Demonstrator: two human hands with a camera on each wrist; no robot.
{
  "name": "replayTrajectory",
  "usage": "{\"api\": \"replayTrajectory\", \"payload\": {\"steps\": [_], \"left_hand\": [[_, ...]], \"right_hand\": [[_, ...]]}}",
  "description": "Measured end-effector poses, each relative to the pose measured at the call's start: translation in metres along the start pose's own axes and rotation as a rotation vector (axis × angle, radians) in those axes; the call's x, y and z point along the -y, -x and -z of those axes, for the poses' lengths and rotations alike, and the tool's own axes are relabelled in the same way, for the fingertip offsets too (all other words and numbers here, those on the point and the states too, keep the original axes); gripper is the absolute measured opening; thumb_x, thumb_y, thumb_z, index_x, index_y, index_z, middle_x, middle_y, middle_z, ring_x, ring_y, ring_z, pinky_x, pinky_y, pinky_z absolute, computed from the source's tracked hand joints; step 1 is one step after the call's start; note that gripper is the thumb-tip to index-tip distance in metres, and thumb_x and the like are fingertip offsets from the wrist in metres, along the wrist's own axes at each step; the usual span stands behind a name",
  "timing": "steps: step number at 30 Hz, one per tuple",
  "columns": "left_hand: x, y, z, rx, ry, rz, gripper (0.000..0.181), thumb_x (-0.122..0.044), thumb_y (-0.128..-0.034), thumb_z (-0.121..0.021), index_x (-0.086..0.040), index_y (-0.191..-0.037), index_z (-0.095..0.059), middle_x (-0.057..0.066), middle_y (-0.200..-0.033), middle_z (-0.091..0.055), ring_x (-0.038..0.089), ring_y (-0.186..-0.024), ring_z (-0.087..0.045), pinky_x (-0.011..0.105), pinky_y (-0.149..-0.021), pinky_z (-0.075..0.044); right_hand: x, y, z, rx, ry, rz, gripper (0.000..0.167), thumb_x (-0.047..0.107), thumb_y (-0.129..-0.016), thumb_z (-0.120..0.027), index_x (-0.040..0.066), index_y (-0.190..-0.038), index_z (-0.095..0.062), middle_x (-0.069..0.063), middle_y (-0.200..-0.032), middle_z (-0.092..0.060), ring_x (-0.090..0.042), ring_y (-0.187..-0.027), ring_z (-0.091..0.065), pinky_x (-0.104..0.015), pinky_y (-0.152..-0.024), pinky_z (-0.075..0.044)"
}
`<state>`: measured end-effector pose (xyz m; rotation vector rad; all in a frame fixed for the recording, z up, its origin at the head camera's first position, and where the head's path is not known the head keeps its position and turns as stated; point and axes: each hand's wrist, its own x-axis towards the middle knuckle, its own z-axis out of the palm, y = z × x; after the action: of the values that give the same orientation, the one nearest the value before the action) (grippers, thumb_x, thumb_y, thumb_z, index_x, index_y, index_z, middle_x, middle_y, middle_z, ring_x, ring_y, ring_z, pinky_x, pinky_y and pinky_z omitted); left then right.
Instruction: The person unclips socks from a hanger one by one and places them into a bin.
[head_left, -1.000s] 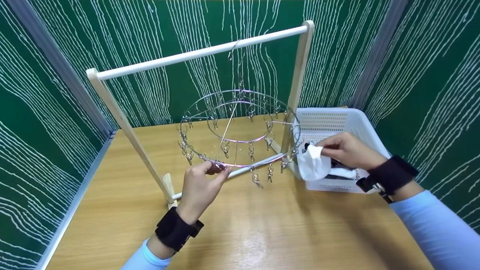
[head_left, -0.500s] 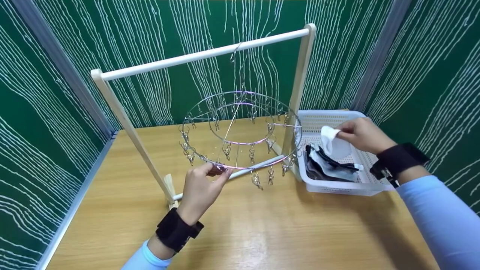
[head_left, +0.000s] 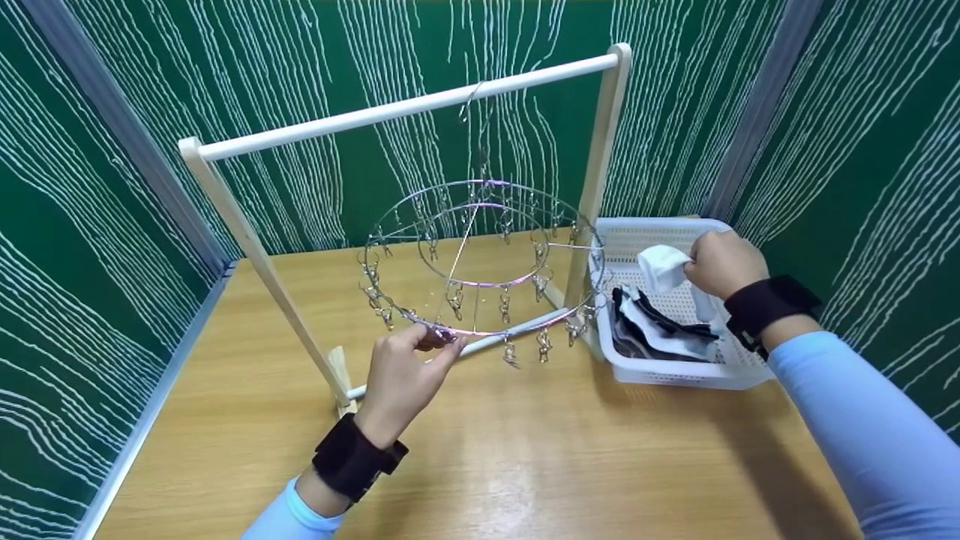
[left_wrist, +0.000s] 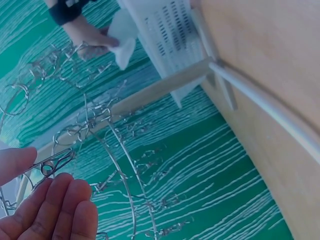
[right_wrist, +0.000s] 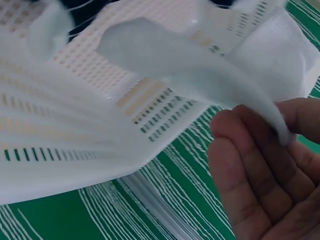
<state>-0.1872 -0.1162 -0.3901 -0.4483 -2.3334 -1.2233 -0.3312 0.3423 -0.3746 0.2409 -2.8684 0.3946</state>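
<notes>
A round metal clip hanger [head_left: 491, 284] with two rings and several dangling clips hangs from the white bar of a wooden rack. At its near edge my left hand [head_left: 409, 379] pinches a metal clip [left_wrist: 56, 162] between thumb and fingers; in the left wrist view this clip has nothing in it. My right hand [head_left: 726, 262] is raised over the white basket [head_left: 682, 373] and pinches a white sock [head_left: 661, 267] by one part. In the right wrist view the sock [right_wrist: 180, 55] droops from between thumb and fingers, apart from the clips.
Several black, grey and white cloth pieces [head_left: 660, 330] lie in the basket at the right. The rack's bar [head_left: 412, 109] runs above the hanger, and its right post [head_left: 600, 150] stands between hanger and basket. Green walls with white streaks enclose the wooden table [head_left: 480, 457].
My right hand has moved away from the hanger, right and back over the basket, carrying the white sock, and has turned over. My left hand stays at the same clip.
</notes>
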Motion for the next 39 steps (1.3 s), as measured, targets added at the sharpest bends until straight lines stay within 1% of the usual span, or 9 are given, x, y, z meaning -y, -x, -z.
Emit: {"api": "replayTrajectory", "payload": {"steps": [2, 6, 9, 16, 22, 26, 29, 33, 39], "left_hand": [[0.000, 0.000, 0.000, 0.002, -0.001, -0.005, 0.011, -0.010, -0.0919, -0.086, -0.002, -0.091, -0.079, 0.011, -0.088, -0.081, 0.028, -0.082, -0.076, 0.043, -0.081, -0.066], [0.002, 0.000, 0.000, -0.002, -0.012, -0.023, 0.010, -0.010, -0.0913, -0.087, -0.002, -0.090, -0.080, 0.010, -0.088, -0.082, 0.026, -0.081, -0.076, 0.042, -0.080, -0.065], [0.004, 0.000, 0.000, -0.012, -0.023, -0.038, 0.010, -0.009, -0.0910, -0.087, -0.003, -0.090, -0.080, 0.009, -0.087, -0.082, 0.024, -0.080, -0.076, 0.041, -0.079, -0.065], [0.003, 0.000, 0.002, -0.016, -0.034, -0.038, 0.010, -0.010, -0.0906, -0.087, -0.003, -0.090, -0.080, 0.008, -0.086, -0.081, 0.023, -0.080, -0.074, 0.039, -0.078, -0.065], [0.003, 0.001, 0.003, -0.006, -0.050, -0.027, 0.012, -0.012, -0.0905, -0.088, -0.004, -0.089, -0.080, 0.008, -0.086, -0.081, 0.022, -0.081, -0.074, 0.041, -0.079, -0.064], [0.005, 0.001, 0.005, -0.002, -0.048, -0.038, 0.013, -0.013, -0.0906, -0.088, -0.004, -0.090, -0.079, 0.009, -0.087, -0.081, 0.027, -0.082, -0.076, 0.048, -0.081, -0.065], [0.007, 0.001, 0.007, 0.003, -0.051, -0.033, 0.015, -0.015, -0.0907, -0.089, -0.004, -0.089, -0.079, 0.011, -0.087, -0.081, 0.030, -0.083, -0.077, 0.049, -0.082, -0.065], [0.010, 0.002, 0.009, 0.020, -0.080, -0.036, 0.015, -0.014, -0.0895, -0.090, -0.004, -0.089, -0.078, 0.011, -0.088, -0.081, 0.029, -0.084, -0.077, 0.048, -0.083, -0.064], [0.020, 0.006, 0.010, 0.051, -0.115, -0.055, 0.018, -0.012, -0.0881, -0.091, -0.002, -0.095, -0.078, 0.011, -0.091, -0.082, 0.028, -0.087, -0.080, 0.047, -0.083, -0.066]], "right_hand": [[-0.001, -0.002, -0.005, 0.010, 0.028, -0.013, 0.042, 0.001, -0.089, -0.058, 0.016, -0.057, -0.037, 0.006, -0.054, -0.028, -0.017, -0.049, -0.031, -0.031, -0.047, -0.025], [-0.001, -0.004, -0.014, 0.061, 0.100, -0.002, 0.023, -0.002, -0.086, -0.061, 0.004, -0.066, -0.052, -0.008, -0.059, -0.046, -0.027, -0.054, -0.047, -0.042, -0.046, -0.038], [0.001, -0.006, -0.020, 0.138, 0.130, 0.047, 0.010, -0.003, -0.083, -0.064, -0.002, -0.074, -0.061, -0.016, -0.067, -0.059, -0.032, -0.061, -0.056, -0.052, -0.055, -0.048], [0.010, -0.007, -0.036, 0.378, 0.056, 0.135, 0.040, -0.002, -0.084, -0.062, 0.020, -0.058, -0.042, 0.005, -0.057, -0.039, -0.016, -0.053, -0.040, -0.030, -0.051, -0.035], [0.010, -0.004, -0.045, 0.521, -0.016, 0.246, 0.044, -0.007, -0.077, -0.059, 0.025, -0.055, -0.037, 0.011, -0.053, -0.042, -0.008, -0.050, -0.038, -0.022, -0.051, -0.031], [0.011, -0.003, -0.042, 0.551, -0.038, 0.238, 0.042, -0.005, -0.081, -0.063, 0.022, -0.054, -0.043, 0.012, -0.052, -0.045, -0.007, -0.049, -0.042, -0.022, -0.051, -0.034], [0.011, -0.005, -0.038, 0.552, -0.037, 0.216, 0.032, 0.001, -0.086, -0.068, 0.013, -0.057, -0.059, 0.011, -0.054, -0.051, -0.008, -0.051, -0.046, -0.023, -0.051, -0.038], [0.010, -0.005, -0.033, 0.525, -0.029, 0.202, 0.021, 0.007, -0.091, -0.072, 0.002, -0.070, -0.076, 0.008, -0.059, -0.058, -0.010, -0.056, -0.049, -0.025, -0.055, -0.040], [0.017, -0.001, -0.020, 0.450, -0.034, 0.186, 0.021, 0.011, -0.094, -0.073, -0.001, -0.078, -0.079, 0.001, -0.068, -0.067, -0.016, -0.063, -0.055, -0.031, -0.059, -0.047]]}}
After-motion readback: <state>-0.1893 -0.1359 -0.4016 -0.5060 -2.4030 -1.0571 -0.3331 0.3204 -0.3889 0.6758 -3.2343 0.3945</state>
